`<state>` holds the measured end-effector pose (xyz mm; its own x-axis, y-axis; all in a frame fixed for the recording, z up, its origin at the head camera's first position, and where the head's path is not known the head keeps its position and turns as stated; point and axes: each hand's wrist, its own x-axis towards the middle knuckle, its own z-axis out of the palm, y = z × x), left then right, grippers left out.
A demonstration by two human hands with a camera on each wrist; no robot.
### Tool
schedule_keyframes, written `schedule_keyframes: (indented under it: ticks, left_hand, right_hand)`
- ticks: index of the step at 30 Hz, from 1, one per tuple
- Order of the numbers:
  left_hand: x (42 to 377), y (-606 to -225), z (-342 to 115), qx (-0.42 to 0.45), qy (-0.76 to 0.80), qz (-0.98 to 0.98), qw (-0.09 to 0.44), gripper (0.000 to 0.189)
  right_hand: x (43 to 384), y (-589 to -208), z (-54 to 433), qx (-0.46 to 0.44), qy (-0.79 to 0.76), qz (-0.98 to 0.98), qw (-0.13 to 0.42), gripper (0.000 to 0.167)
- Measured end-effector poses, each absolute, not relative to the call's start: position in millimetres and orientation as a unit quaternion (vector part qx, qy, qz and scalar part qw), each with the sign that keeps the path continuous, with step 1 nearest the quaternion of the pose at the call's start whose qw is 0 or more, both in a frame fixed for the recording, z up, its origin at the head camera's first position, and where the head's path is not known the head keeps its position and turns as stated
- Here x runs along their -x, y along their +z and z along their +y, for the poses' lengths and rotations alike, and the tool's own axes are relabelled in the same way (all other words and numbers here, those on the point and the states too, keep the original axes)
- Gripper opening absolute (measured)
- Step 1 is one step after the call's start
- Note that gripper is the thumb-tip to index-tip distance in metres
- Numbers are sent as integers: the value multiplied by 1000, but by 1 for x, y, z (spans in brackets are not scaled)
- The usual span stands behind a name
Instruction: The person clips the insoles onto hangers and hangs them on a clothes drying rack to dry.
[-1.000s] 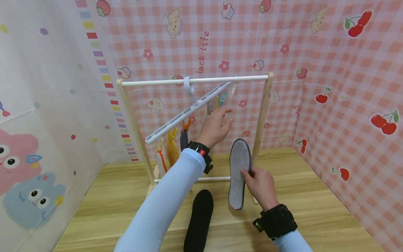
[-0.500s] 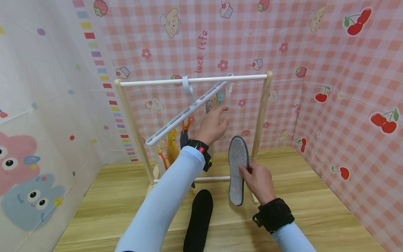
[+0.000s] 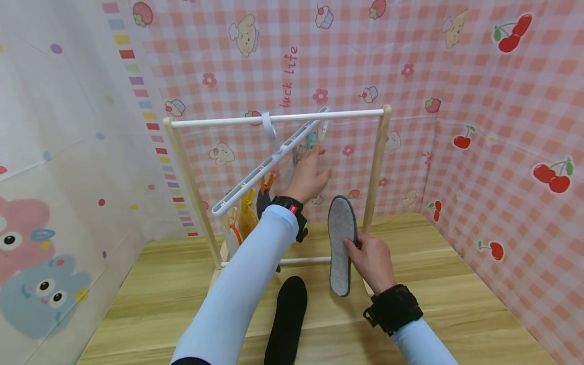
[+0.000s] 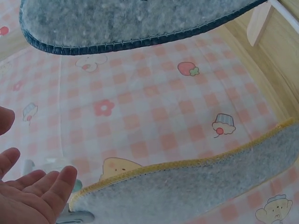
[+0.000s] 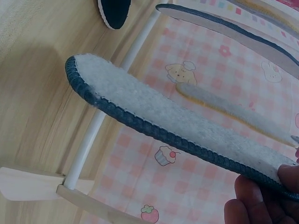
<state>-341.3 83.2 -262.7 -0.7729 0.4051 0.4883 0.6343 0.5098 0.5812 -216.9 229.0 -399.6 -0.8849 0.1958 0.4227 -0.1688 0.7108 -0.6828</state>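
In the head view my right hand pinches a grey fleece insole with a dark blue edge, held upright in front of the rack. The right wrist view shows the thumb on top of the insole and the fingers beneath. My left hand is raised under the pale blue hanger, beside hanging clips such as a teal clip. Its fingers are spread and relaxed around nothing in the left wrist view. Near them a grey insole with yellow edging hangs from a grey clip.
The hanger hooks onto the white top bar of a wooden-legged rack. More insoles hang at its left end, including a yellow one. A black insole lies on the wooden tabletop. Patterned cloth stands behind.
The far end of the hanger has swung a little left. My left hand has moved slightly up among the clips. The held insole has shifted slightly up and left.
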Motion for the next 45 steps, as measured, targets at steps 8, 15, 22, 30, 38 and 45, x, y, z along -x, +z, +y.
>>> schedule_keyframes:
  ticks: [8, 15, 22, 30, 38, 45]
  left_hand:
    - [346, -263, 87, 275, -405, -862, 133, 57]
    - [346, -268, 86, 276, -397, -868, 118, 60]
    - [349, -271, 85, 273, -390, -871, 120, 60]
    - [353, -271, 82, 268, -398, -869, 123, 58]
    - [355, -268, 76, 270, -403, -866, 125, 56]
    - [356, -267, 73, 276, -389, -869, 134, 56]
  right_hand:
    - [217, -400, 229, 4, 359, -898, 253, 23]
    - [218, -402, 230, -1, 363, -897, 254, 22]
    - [218, -402, 230, 3, 364, -897, 250, 23]
    - [217, -401, 229, 11, 369, -897, 244, 23]
    - [218, -402, 229, 8, 356, -901, 249, 23]
    - [217, -403, 229, 2, 351, -901, 254, 22]
